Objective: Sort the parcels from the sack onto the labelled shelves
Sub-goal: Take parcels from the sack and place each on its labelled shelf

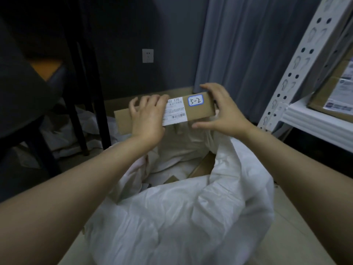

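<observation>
I hold a long flat cardboard parcel (194, 113) level above the open white sack (172, 217). It carries a white shipping label with a barcode and a blue-edged sticker reading "5-2". My left hand (147, 115) grips its left half, fingers over the top edge. At the parcel's right end, my right hand (219, 109) has its fingers over the top corner and its thumb stretched below the bottom edge. More cardboard parcels (202, 167) show inside the sack's mouth.
A white metal shelf rack (305, 119) stands at the right, with labelled cardboard boxes (332, 96) on it. Grey curtains hang behind. A dark table leg (91, 92) and crumpled white sacks lie at the left. A wall socket is on the back wall.
</observation>
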